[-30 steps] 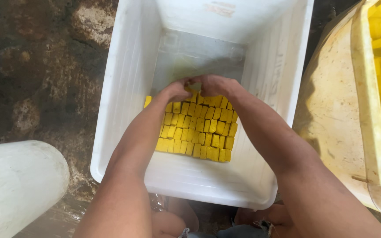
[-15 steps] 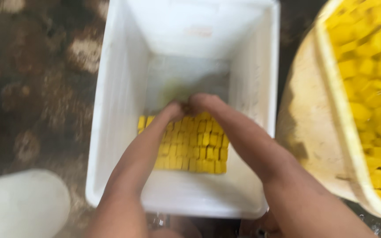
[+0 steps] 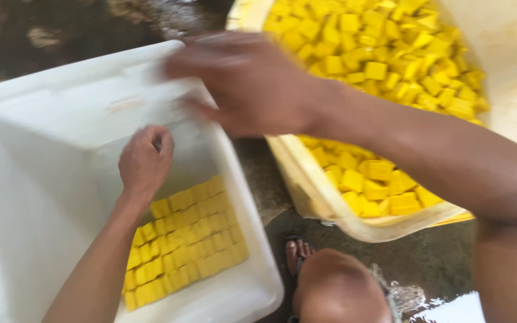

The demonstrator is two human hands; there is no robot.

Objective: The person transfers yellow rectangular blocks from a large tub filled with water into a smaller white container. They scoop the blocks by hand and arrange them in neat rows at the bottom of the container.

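**A:** Item one, my left hand (image 3: 145,162)?

**B:** Inside the white crate (image 3: 43,119), above the far edge of the packed yellow blocks (image 3: 184,239). Its grip is loosely curled, fingers bent inward; I see nothing held in it, though the palm side is hidden from me.

**A:** Item two, my right hand (image 3: 252,84)?

**B:** In the air over the crate's far right corner, near the rim of the cream tub (image 3: 306,191). It is blurred. The fingers look spread and pointing left; whether the grip holds anything I cannot tell.

**A:** Item three, the yellow blocks?

**B:** Laid flat in tidy rows on the crate's floor, filling the near part; the far part of the floor is bare white.

**A:** Item four, the tub's contents?

**B:** Loose yellow cubes (image 3: 384,66), heaped without order, right of the crate and apart from it.

**A:** Anything further?

**B:** A dark, wet-looking floor (image 3: 432,257) between the containers, my knee (image 3: 336,287) low in view, and a sandalled foot (image 3: 294,254) beside it.
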